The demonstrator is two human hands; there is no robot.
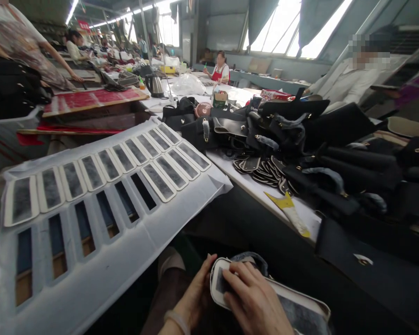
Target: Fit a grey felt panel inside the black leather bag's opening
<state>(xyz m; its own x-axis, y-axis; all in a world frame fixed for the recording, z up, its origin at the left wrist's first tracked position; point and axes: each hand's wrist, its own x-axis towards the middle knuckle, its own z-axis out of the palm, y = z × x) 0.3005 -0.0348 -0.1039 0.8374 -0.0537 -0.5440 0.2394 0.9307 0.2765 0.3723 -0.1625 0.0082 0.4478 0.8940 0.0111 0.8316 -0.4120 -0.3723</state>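
Low in the head view, a long cream-edged panel (302,304) with a dark grey middle and rounded corners lies at my lap. It looks like part of a bag; a handle wrapped in clear plastic (253,257) shows just behind it. My left hand (197,288), with a band at the wrist, grips the panel's rounded left end, thumb along the rim. My right hand (253,293) lies over the panel, fingers bent and fingertips pressed on the dark middle near that end. The palm hides the panel's centre.
To the left, a white sheet (125,260) with cut-out slots carries several cream-edged strips (71,180). Black bags (352,163) pile up at the right, beside a stack of small dark pieces (265,172) and a yellow-and-white tool (288,211). Co-workers sit and stand around.
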